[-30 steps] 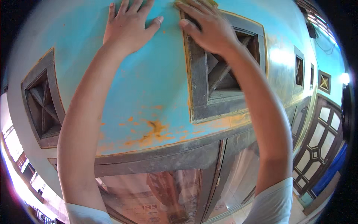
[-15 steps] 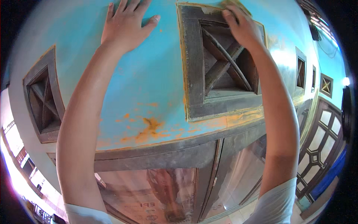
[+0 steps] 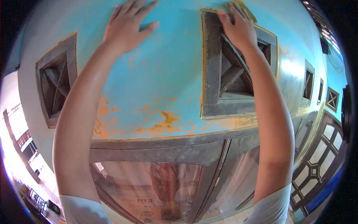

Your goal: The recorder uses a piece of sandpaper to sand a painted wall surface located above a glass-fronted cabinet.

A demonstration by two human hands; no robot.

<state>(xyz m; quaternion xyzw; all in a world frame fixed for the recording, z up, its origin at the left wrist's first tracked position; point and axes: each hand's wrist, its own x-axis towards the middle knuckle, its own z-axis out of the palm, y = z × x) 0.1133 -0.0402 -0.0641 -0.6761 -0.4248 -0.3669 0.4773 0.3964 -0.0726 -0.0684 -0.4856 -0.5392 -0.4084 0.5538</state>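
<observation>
Right hand (image 3: 238, 28) slid its yellow-green pad (image 3: 242, 6) along vent frame (image 3: 209, 67).

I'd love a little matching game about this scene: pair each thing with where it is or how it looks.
Things:
1. left hand
2. right hand
3. orange patches
4. grey vent frame

Descriptions:
A. showing where blue paint has flaked, above the door frame
B. spread flat on the blue wall
C. pressing a yellowish pad at the vent's top edge
D. square, with crossed slats inside

Pairs: 1-B, 2-C, 3-A, 4-D
</observation>
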